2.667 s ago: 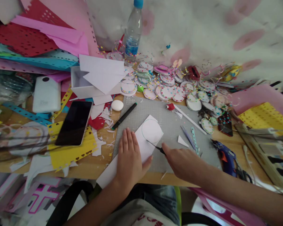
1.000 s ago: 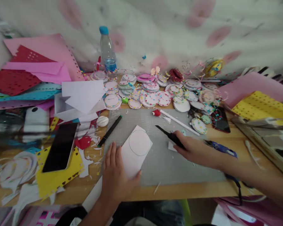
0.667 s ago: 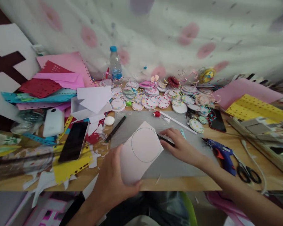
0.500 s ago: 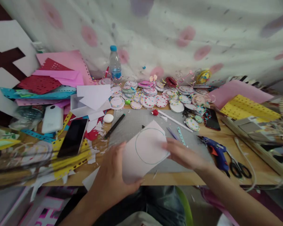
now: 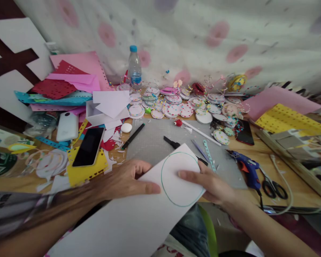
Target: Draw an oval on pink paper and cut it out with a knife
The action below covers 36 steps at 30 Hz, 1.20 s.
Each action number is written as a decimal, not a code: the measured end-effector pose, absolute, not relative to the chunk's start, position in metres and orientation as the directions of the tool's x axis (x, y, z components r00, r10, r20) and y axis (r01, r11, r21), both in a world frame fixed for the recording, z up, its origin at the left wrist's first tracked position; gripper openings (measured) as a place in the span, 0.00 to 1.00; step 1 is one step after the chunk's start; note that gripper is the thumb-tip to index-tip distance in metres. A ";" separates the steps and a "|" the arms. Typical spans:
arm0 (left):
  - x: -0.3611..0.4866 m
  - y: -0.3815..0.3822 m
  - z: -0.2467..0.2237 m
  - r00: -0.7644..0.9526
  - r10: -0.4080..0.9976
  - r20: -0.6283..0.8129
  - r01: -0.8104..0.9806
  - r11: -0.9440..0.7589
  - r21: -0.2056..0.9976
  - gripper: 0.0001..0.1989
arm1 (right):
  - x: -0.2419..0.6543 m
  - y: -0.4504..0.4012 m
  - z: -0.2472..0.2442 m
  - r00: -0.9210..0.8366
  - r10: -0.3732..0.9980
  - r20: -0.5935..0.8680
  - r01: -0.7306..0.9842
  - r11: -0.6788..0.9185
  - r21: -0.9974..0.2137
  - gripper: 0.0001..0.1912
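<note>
A long sheet of white paper (image 5: 115,225) slants up from my lap to the table's front edge, with a green circle drawn near its far end. My left hand (image 5: 131,180) grips its left edge, thumb lying on top beside the circle. On the far right edge my right hand (image 5: 207,178) pinches the sheet, its thumb inside the circle. Just beyond the paper a black craft knife (image 5: 172,142) lies on the grey cutting mat (image 5: 149,142), partly covered by the sheet. A purple pen-like stick (image 5: 199,149) and a pale blue dotted strip (image 5: 209,155) rest beside it.
Decorated paper discs (image 5: 172,110) are piled along the back near a water bottle (image 5: 135,67). At right lie a blue glue gun (image 5: 250,169) and scissors (image 5: 274,189). Left are a phone (image 5: 88,146), a black marker (image 5: 133,136), a white box (image 5: 93,116) and coloured paper (image 5: 77,66).
The paper, curled up before, now extends flat toward my lap. My left hand has moved up along its edge, and my right thumb is further onto the circle. The craft knife shows more.
</note>
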<state>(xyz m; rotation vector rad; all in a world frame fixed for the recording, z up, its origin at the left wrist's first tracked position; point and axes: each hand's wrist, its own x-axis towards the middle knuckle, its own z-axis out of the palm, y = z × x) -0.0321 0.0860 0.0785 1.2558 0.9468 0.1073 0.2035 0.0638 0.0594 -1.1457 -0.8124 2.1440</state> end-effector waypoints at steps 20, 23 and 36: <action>-0.021 0.091 0.063 0.729 0.461 -0.506 0.274 0.481 0.833 0.22 | 0.211 0.063 0.045 -0.492 0.674 -0.550 -0.198 -0.702 -0.684 0.21; -0.019 0.096 0.060 0.708 0.517 -0.481 0.266 0.435 0.860 0.23 | 0.209 0.065 0.043 -0.496 0.675 -0.546 -0.183 -0.696 -0.694 0.22; -0.017 0.096 0.050 0.637 0.617 -0.462 0.338 0.315 0.887 0.23 | 0.203 0.062 0.023 -0.471 0.679 -0.563 -0.246 -0.714 -0.656 0.21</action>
